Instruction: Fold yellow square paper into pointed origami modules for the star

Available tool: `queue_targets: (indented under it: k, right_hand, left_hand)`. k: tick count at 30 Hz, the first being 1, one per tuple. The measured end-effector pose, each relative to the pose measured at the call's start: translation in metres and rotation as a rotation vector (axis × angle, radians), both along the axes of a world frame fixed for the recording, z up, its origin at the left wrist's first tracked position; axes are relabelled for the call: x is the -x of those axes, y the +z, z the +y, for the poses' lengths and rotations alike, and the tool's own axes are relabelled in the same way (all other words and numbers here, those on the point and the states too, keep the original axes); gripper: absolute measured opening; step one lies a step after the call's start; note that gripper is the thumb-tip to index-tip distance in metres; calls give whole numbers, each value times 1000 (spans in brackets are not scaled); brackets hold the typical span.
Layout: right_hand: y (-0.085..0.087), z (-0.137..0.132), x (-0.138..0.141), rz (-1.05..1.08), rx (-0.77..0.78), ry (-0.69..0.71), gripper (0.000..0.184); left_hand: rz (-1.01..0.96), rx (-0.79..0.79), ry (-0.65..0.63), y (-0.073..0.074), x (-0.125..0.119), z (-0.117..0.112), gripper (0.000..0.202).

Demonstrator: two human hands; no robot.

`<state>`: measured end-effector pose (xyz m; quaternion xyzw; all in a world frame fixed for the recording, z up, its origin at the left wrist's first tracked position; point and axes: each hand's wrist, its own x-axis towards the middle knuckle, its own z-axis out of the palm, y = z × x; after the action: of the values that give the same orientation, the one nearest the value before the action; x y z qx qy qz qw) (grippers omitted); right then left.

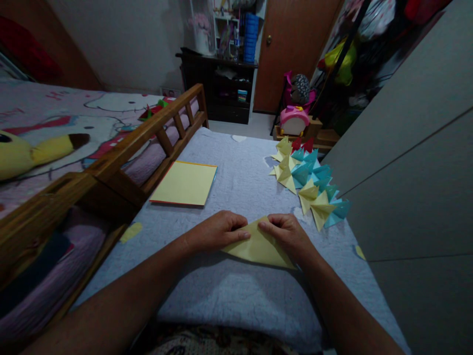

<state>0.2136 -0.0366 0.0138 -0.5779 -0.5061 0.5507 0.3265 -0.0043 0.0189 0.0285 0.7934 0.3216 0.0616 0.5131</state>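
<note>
A sheet of yellow paper [260, 249], folded into a triangle, is held up just over the bed cover with its long edge toward me. My left hand [225, 230] pinches its left side, thumb on top. On the other side, my right hand [286, 231] grips it near the upper corner, thumb on the near face; its other fingers are partly hidden behind the paper. Left of my hands lies a stack of square paper [185, 183], yellow on top with orange and blue edges showing. Several folded paper pieces [321, 207] in yellow, blue and red stand at the right.
The pale blue bed cover [236, 296] is the surface under my hands. A wooden bed rail [148, 138] runs along the left. A grey cabinet panel [414, 162] borders the right. Beyond the far edge are a dark cabinet [218, 91] and a pink toy [293, 121].
</note>
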Motion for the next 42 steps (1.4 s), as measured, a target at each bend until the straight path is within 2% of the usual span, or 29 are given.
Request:
queue_targets:
  k: [17, 27, 36, 42]
  right_hand:
    - [4, -2, 2, 103, 45, 1, 46]
    - [3, -1, 1, 30, -16, 24, 41]
    - [5, 1, 2, -43, -73, 54, 41]
    - [3, 2, 3, 8, -21, 39, 42]
  left_hand:
    - [-21, 15, 6, 1, 0, -1, 33]
    - [-33, 15, 10, 0, 0, -2, 29]
    - [-67, -2, 82, 0, -5, -4, 34]
    - [-61, -11, 136, -3, -6, -4, 35]
